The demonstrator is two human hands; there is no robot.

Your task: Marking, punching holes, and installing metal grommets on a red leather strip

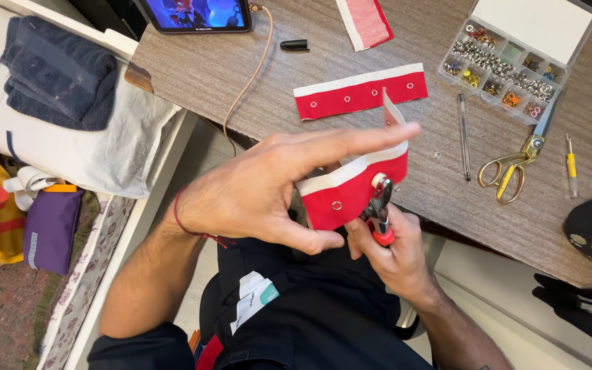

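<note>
Head view, left hand (pixel 262 188) pinching red fabric strip (pixel 351 188), right hand (pixel 392 250) gripping eyelet pliers (pixel 380 212)

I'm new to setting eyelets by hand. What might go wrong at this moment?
The left hand steadies the red strip right beside the pliers, so its thumb risks a pinch. The strip is bent and held in the air, so the eyelet may set crooked. The open eyelet box sits near the scissors; a knock might spill it.

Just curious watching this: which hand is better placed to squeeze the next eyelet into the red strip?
Probably the right hand: it grips the red-handled pliers at the red fabric strip; the left hand only steadies it.
</note>
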